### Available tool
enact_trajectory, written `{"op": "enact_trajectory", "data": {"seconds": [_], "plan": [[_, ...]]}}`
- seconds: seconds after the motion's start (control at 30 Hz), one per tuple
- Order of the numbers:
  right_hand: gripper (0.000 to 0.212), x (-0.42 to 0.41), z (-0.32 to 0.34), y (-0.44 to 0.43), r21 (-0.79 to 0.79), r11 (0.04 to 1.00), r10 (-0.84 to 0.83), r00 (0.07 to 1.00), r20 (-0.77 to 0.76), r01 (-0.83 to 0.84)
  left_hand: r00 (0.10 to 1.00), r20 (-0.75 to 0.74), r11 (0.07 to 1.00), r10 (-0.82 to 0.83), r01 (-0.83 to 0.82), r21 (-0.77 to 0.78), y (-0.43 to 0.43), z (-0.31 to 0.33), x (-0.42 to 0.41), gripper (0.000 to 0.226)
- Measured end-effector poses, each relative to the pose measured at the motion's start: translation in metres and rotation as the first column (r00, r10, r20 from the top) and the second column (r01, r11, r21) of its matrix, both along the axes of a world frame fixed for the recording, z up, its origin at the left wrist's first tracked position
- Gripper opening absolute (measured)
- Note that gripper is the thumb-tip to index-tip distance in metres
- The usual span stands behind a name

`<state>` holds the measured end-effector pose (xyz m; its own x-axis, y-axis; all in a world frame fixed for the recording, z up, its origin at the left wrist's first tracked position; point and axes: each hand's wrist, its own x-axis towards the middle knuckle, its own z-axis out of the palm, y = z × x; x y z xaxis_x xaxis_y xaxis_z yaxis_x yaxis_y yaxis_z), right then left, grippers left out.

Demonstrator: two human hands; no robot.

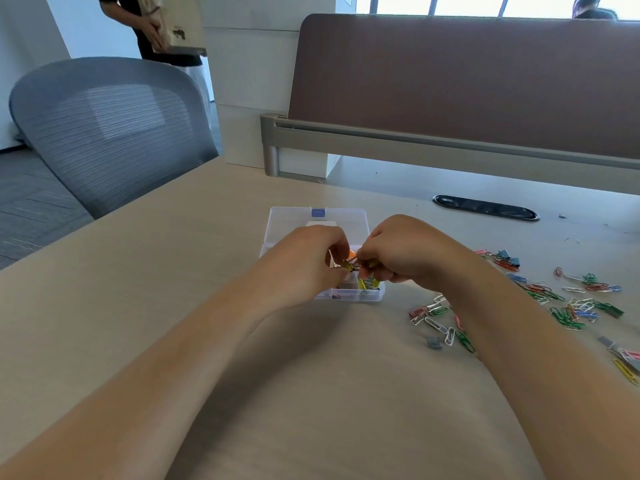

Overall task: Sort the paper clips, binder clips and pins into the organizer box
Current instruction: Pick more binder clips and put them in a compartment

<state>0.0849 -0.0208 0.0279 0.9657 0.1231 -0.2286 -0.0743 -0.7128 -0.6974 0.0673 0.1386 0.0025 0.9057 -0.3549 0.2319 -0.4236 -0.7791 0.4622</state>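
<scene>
Left hand (313,261) and right hand (401,252) each pinch one yellow binder clip (348,266) above one organizer box (294,220).

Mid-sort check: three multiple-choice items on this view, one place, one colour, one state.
1. The loose paper clips lie: A) left of the organizer box B) right of it C) on the chair.
2. The box's latch is: A) blue B) red C) green.
3. The left hand and right hand: A) rest flat B) hang idle C) pinch yellow clips over the box.
Answers: 1 B, they scatter on the table at the right; 2 A, blue tab on the open lid; 3 C, fingers curl round clips between them.
</scene>
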Motion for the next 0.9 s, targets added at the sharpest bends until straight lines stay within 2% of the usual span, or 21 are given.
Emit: {"op": "enact_trajectory", "data": {"seconds": [0.23,0.4,0.53,0.77,0.9], "plan": [[0.024,0.0,-0.001,-0.004,-0.069,0.997,0.018,0.999,-0.026,-0.02,1.0,-0.005,0.999,0.026,-0.026,-0.021,0.003,0.003,0.001,0.012],[0.024,0.002,-0.001,-0.006,-0.158,0.987,0.05,0.996,0.077,-0.037,1.0,-0.001,0.995,-0.012,0.012,0.097,0.009,0.006,0.002,0.011],[0.025,0.001,0.001,-0.004,-0.29,0.954,0.137,0.97,0.202,-0.074,0.998,-0.031,0.989,-0.054,0.058,0.135,0.01,0.006,0.001,0.013],[0.021,-0.002,0.0,-0.001,-0.296,0.948,0.178,0.965,0.195,-0.115,0.994,-0.022,0.973,-0.103,0.105,0.203,0.006,0.006,-0.001,0.018],[0.013,0.0,0.0,-0.003,-0.22,0.97,0.145,0.967,0.209,-0.098,0.992,-0.042,0.973,-0.117,0.123,0.194,0.007,0.004,0.001,0.016]]}}
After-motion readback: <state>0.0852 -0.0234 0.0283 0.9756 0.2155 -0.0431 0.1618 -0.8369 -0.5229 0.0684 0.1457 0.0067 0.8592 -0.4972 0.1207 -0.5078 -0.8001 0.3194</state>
